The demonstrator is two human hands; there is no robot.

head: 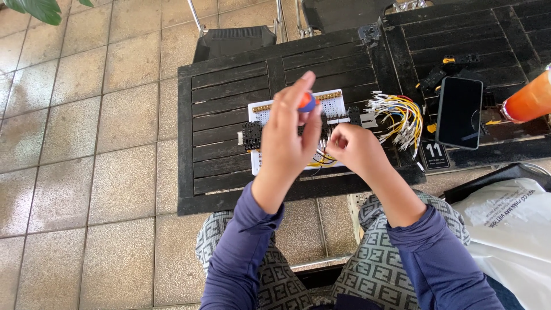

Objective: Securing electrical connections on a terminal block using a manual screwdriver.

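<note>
My left hand (290,129) is raised over a white perforated board (333,105) and grips a small screwdriver (307,102) with an orange and blue handle, held upright. My right hand (356,148) rests closed at the board's right edge, pinching what looks like a thin wire; its fingertips are hidden. Black terminal blocks (251,135) sit on the board's left side. Yellow wires run under my hands.
A bundle of yellow and white wires (402,115) lies right of the board on the dark slatted table (224,92). Further right are a black phone (459,112), a small numbered sign (434,155) and an orange drink (531,99). A white plastic bag (511,229) lies at my right.
</note>
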